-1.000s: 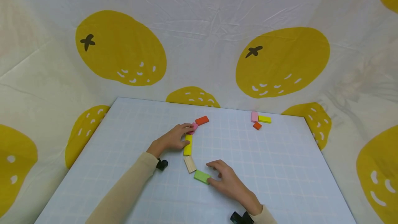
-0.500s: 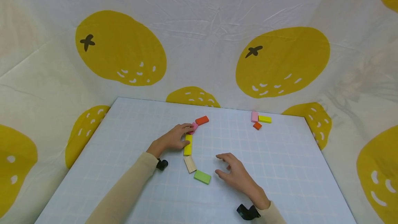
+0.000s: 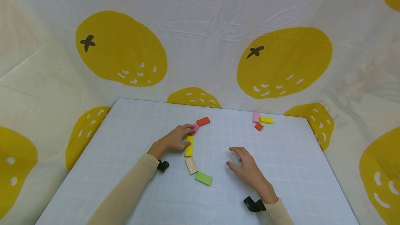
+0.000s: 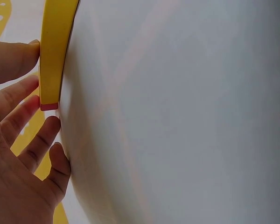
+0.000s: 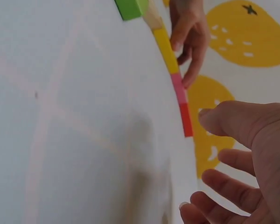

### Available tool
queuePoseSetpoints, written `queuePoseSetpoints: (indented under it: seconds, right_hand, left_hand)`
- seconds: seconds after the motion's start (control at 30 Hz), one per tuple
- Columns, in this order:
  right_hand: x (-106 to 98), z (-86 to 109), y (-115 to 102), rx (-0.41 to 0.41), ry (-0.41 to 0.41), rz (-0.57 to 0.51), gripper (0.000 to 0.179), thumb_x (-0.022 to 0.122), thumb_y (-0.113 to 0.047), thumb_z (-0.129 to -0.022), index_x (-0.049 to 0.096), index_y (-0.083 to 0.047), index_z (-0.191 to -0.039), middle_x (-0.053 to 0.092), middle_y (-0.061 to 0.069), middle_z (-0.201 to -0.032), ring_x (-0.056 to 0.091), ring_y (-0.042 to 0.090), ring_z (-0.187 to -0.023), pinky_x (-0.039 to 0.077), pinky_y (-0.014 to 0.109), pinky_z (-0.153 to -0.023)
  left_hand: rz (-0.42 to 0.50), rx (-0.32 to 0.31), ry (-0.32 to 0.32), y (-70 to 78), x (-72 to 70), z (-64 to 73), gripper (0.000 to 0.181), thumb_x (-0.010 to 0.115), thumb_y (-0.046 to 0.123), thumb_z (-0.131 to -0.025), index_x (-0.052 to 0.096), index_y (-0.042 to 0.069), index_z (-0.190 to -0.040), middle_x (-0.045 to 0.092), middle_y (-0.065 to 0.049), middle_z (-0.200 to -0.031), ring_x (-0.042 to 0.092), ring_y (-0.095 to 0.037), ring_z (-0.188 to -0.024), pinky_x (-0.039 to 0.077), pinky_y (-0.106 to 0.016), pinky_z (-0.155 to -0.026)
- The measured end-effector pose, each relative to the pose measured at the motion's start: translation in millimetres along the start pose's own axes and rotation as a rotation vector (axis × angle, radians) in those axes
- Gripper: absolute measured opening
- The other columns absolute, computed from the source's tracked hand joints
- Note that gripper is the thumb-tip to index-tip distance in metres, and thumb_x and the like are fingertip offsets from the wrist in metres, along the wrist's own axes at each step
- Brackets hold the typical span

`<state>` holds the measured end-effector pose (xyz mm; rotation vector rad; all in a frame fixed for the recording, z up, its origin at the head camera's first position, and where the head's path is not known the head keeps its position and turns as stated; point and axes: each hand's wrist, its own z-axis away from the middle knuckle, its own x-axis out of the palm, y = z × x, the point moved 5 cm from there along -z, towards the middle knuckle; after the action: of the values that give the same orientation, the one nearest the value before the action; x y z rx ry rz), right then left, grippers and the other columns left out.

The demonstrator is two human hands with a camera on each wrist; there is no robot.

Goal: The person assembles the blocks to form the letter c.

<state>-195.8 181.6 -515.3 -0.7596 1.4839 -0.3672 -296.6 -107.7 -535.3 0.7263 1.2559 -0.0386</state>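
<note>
A curved line of blocks lies on the table: a red block (image 3: 203, 121), a pink block (image 3: 195, 128), a yellow block (image 3: 189, 146), a plain wood block (image 3: 191, 166) and a green block (image 3: 203, 178). My left hand (image 3: 175, 139) rests at the line, fingers on the pink block and thumb touching the yellow block's face (image 4: 54, 51). Its fingers are loosely bent in the left wrist view. To the right of the green block, my right hand (image 3: 250, 169) hovers over the table, thumb and fingers spread apart, holding nothing.
Toward the table's back right lie a second pink block (image 3: 256, 117), a second yellow block (image 3: 266, 120) and a small orange-red block (image 3: 259, 126). A white cloth (image 3: 203, 44) with yellow fruit prints hangs behind the table (image 3: 150, 190).
My right hand has left the green block and moved right and toward the back. The left hand and the blocks have stayed put.
</note>
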Motion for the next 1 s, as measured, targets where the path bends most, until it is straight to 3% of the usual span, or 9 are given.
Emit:
queuePoseSetpoints:
  seconds: [0.23,0.53,1.0]
  right_hand:
    - [-14,-13.5,21,0.039,0.026,0.085,0.056,0.080,-0.025,-0.090,0.060,-0.004,-0.138,0.058,0.018,-0.141,0.054,0.037,-0.131,0.049,0.057,-0.107]
    - [-37,-39.0,50,0.056,0.062,0.123,0.058,0.075,-0.029,-0.094,0.056,-0.001,-0.142,0.052,0.023,-0.144,0.049,0.042,-0.133,0.045,0.061,-0.109]
    - [-81,-84.6,104,0.114,0.120,0.170,0.066,0.071,-0.038,-0.096,0.049,-0.002,-0.146,0.045,0.026,-0.149,0.039,0.046,-0.137,0.038,0.067,-0.113]
  left_hand:
    - [-0.006,-0.013,0.001,0.4,-0.3,1.3,0.065,0.067,0.026,-0.095,0.047,0.020,-0.156,0.037,-0.001,-0.166,0.037,-0.028,-0.149,0.035,-0.050,-0.122]
    - [-0.006,-0.027,-0.007,0.0,-0.4,0.8,0.066,0.068,0.027,-0.094,0.046,0.021,-0.156,0.037,-0.001,-0.166,0.037,-0.028,-0.149,0.036,-0.051,-0.121]
    - [0.008,0.013,0.014,-0.7,0.0,1.3,0.065,0.068,0.026,-0.094,0.048,0.017,-0.155,0.038,-0.003,-0.165,0.039,-0.030,-0.147,0.037,-0.052,-0.120]
